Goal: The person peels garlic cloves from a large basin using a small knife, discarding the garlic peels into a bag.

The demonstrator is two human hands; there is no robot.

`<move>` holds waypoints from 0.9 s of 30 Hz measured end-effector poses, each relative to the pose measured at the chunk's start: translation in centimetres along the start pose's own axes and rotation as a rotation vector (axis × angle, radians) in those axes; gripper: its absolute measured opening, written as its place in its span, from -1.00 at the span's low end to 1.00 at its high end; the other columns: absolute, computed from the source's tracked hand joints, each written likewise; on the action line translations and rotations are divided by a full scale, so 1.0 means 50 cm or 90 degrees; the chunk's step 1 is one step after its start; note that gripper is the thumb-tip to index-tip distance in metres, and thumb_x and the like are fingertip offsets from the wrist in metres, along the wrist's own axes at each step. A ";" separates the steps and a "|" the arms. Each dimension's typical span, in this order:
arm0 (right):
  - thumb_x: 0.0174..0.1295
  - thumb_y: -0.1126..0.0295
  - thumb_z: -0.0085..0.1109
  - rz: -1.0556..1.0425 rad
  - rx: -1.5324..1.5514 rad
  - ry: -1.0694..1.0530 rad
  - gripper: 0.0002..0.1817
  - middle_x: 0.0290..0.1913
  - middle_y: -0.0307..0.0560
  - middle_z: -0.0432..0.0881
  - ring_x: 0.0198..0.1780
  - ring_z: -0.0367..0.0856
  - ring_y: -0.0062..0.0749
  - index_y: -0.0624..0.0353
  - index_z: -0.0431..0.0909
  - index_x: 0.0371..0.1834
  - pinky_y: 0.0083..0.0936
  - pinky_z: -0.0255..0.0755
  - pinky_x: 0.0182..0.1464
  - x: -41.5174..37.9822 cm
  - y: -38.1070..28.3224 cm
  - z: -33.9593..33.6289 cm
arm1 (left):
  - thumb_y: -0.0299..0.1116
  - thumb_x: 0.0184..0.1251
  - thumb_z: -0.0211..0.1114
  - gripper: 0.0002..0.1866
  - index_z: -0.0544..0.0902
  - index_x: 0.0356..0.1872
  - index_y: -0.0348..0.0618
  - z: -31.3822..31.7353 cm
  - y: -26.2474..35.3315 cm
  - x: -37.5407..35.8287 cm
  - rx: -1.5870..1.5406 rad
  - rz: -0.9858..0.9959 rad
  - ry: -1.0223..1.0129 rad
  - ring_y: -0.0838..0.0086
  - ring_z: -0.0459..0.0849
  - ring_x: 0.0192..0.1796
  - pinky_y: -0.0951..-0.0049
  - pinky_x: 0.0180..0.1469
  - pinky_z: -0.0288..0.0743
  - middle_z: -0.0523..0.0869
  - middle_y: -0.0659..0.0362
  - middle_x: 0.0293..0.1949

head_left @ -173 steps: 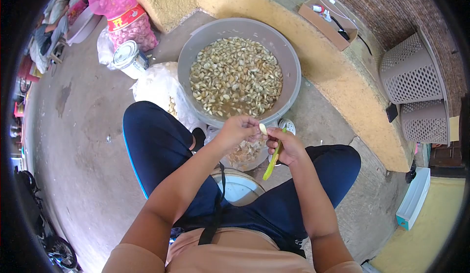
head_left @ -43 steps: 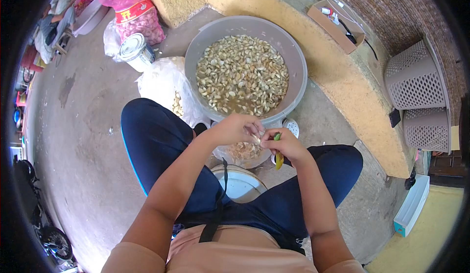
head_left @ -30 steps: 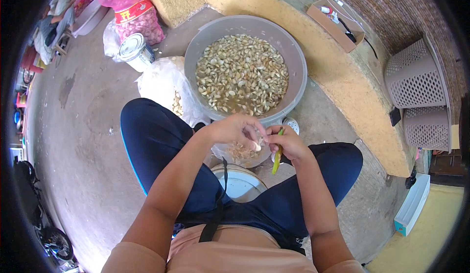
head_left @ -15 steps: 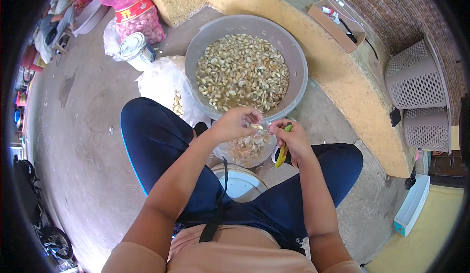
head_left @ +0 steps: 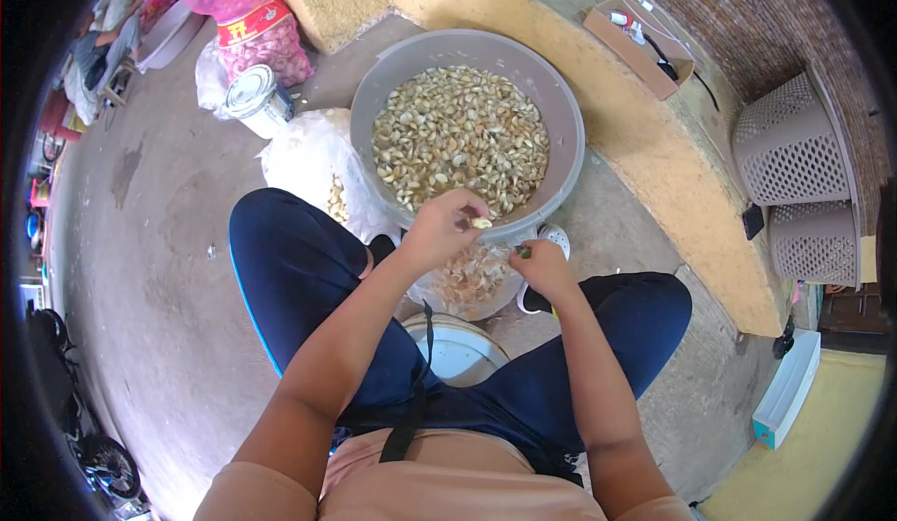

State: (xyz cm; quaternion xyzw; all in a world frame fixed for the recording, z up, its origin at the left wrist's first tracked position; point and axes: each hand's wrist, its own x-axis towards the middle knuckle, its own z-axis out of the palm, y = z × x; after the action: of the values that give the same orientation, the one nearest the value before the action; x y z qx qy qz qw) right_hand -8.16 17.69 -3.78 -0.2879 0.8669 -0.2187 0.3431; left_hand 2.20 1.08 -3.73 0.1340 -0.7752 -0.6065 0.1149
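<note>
My left hand [head_left: 443, 231] is closed, pinching a pale garlic clove [head_left: 481, 224] at its fingertips, just over the near rim of a large grey tub [head_left: 572, 119]. Garlic cloves [head_left: 462, 133] in water lie inside that tub. Lower and to the right, my right hand [head_left: 547, 269] is wrapped round a small knife [head_left: 525, 252]; only a bit of green shows, the rest being hidden by the fingers. Beneath both hands, a clear plastic bag [head_left: 486, 308] holds papery garlic peelings [head_left: 470, 276].
A white plastic bag [head_left: 304, 152] with peeled cloves stands left of the tub, near a metal can [head_left: 257, 100] and a pink mesh sack [head_left: 266, 54]. A white bucket [head_left: 458, 343] sits between my knees. A yellow ledge [head_left: 654, 138] curves along the right, bearing a cardboard box [head_left: 635, 49].
My left hand has risen slightly toward the tub with the clove. My right hand has turned and dropped a little, so the knife's yellow-green handle is now mostly hidden.
</note>
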 end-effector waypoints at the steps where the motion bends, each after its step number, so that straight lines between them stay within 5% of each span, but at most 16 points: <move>1: -0.10 0.20 0.17 -0.012 0.000 0.017 -0.55 -0.36 0.27 0.57 -0.27 0.54 0.07 0.44 0.49 -0.30 -0.27 0.39 -0.19 0.005 0.004 0.012 | -0.69 -0.13 0.24 -0.76 0.51 -0.36 -0.25 0.001 0.001 0.000 -0.014 -0.004 0.003 0.56 0.54 -0.25 0.58 -0.20 0.48 0.54 0.21 -0.30; 3: -0.10 0.23 0.16 -0.035 0.000 0.053 -0.55 -0.34 0.26 0.56 -0.24 0.54 0.08 0.44 0.45 -0.26 -0.28 0.39 -0.19 0.017 0.024 0.039 | -0.70 -0.14 0.24 -0.76 0.51 -0.37 -0.25 0.003 -0.001 0.000 -0.035 0.003 0.011 0.57 0.54 -0.26 0.58 -0.21 0.48 0.54 0.21 -0.31; 6: -0.11 0.33 0.18 -0.033 0.075 0.097 -0.57 -0.43 0.04 0.54 -0.42 0.55 -0.25 0.41 0.38 -0.21 -0.40 0.40 -0.32 0.030 0.045 0.064 | -0.72 -0.15 0.25 -0.77 0.51 -0.40 -0.26 0.003 -0.005 -0.001 -0.027 0.012 0.014 0.57 0.54 -0.29 0.59 -0.24 0.49 0.53 0.21 -0.32; 9: -0.05 0.40 0.16 0.029 0.201 0.008 -0.64 -0.46 -0.07 0.53 -0.40 0.53 -0.44 0.35 0.37 -0.19 -0.54 0.40 -0.34 0.033 0.034 0.050 | -0.72 -0.16 0.26 -0.78 0.50 -0.42 -0.26 0.003 -0.008 0.000 0.022 0.046 0.012 0.57 0.54 -0.32 0.60 -0.26 0.49 0.52 0.21 -0.34; 18: 0.20 0.44 0.01 -0.050 0.664 -0.146 -0.89 -0.52 -0.25 0.44 -0.53 0.43 -0.60 0.21 0.39 -0.24 -0.64 0.37 -0.47 -0.007 -0.026 0.018 | -0.65 -0.12 0.26 -0.81 0.46 -0.44 -0.26 0.010 -0.005 -0.001 0.016 0.021 0.017 0.48 0.62 -0.26 0.54 -0.25 0.51 0.64 0.13 -0.27; 24: 0.10 0.25 0.18 -0.030 0.396 -0.054 -0.77 -0.60 -0.33 0.39 -0.56 0.38 -0.70 0.17 0.41 -0.36 -0.67 0.29 -0.56 -0.023 -0.056 0.010 | -0.64 -0.11 0.27 -0.80 0.47 -0.42 -0.26 0.014 -0.006 -0.001 0.090 0.051 0.011 0.51 0.64 -0.31 0.53 -0.28 0.52 0.66 0.15 -0.34; 27: -0.04 0.06 0.27 -0.125 0.281 0.078 -0.55 -0.60 -0.09 0.48 -0.58 0.45 -0.41 0.30 0.44 -0.43 -0.46 0.33 -0.51 -0.011 -0.042 0.032 | -0.64 -0.15 0.28 -0.79 0.51 -0.41 -0.25 0.013 -0.004 0.000 0.118 0.063 0.006 0.50 0.64 -0.34 0.54 -0.30 0.52 0.66 0.16 -0.35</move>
State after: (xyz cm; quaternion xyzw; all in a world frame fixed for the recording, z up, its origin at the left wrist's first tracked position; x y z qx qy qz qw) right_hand -5.95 16.19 -3.36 -0.2746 0.7852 -0.4523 0.3217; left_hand 2.00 1.65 -4.08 0.1085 -0.8333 -0.5249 0.1351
